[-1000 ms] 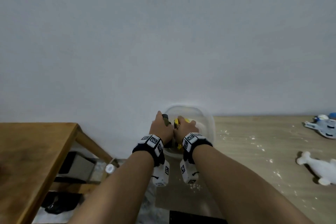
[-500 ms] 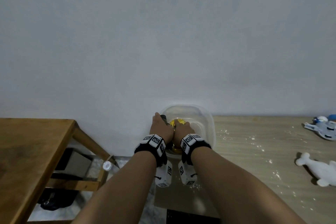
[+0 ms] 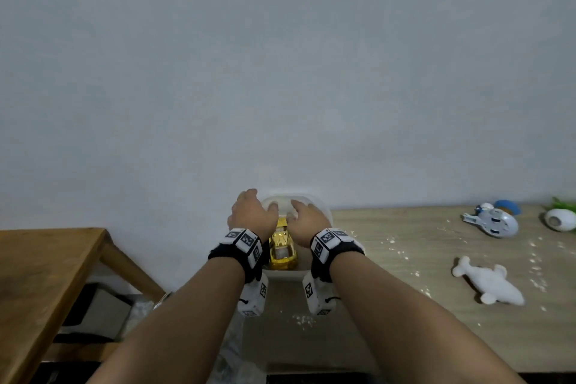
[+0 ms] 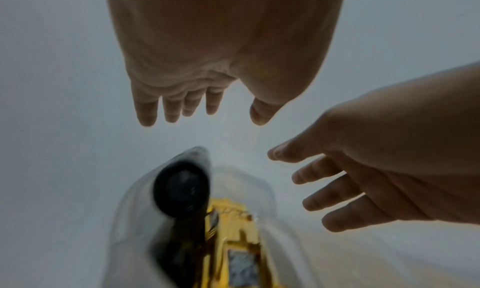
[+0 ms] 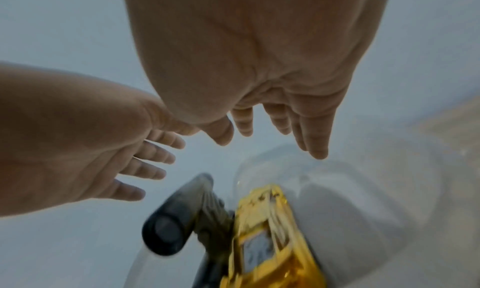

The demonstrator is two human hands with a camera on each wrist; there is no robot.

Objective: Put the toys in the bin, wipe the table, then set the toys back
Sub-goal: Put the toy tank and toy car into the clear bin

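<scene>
A clear plastic bin (image 3: 324,212) stands at the table's left end against the wall. Inside it lie a gold toy car (image 3: 282,248) and, left of it, a dark toy with a black wheel (image 4: 182,190). Both show in the right wrist view too: the gold car (image 5: 265,241) and the dark toy (image 5: 168,231). My left hand (image 3: 252,213) and right hand (image 3: 307,218) hover side by side just above the bin. Their fingers are spread and hold nothing. On the table to the right lie a white whale toy (image 3: 489,285), a blue-white spaceship (image 3: 492,221) and a white-green toy (image 3: 561,218).
White crumbs (image 3: 302,319) are scattered over the light wooden table (image 3: 405,305). A darker wooden table (image 3: 40,274) stands to the left, with a gap and clutter on the floor between. The grey wall is right behind the bin.
Both hands were down in the bin gripping the toys. They have let go and lifted with fingers spread, and the gold car and dark toy now lie in the bin.
</scene>
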